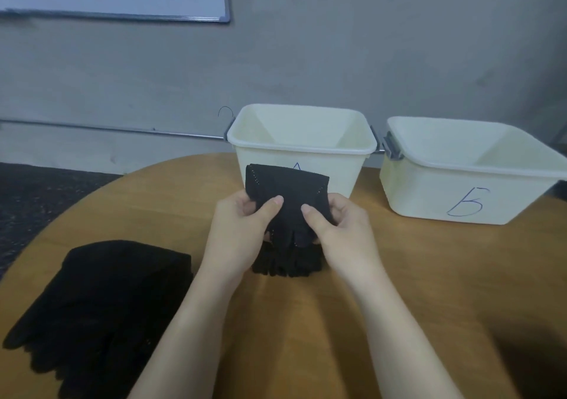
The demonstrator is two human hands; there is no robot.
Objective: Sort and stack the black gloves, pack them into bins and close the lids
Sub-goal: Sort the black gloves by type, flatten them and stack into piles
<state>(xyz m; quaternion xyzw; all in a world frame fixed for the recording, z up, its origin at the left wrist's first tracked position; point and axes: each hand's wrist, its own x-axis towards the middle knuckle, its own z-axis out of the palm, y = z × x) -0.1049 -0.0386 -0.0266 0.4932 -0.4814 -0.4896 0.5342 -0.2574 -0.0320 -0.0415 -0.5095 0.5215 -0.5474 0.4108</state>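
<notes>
While lids out of sight: glove stack [287, 202] gripped by left hand [242, 229] and right hand [340, 229] just before bin A [302, 145], packing step; next, seemingly, lift over rim; second pile [101, 300] left of A.

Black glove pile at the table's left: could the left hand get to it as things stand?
Probably yes. The black glove pile lies uncovered beside the left forearm, but the left hand grips the held black dotted glove, so it must let go first.
</notes>
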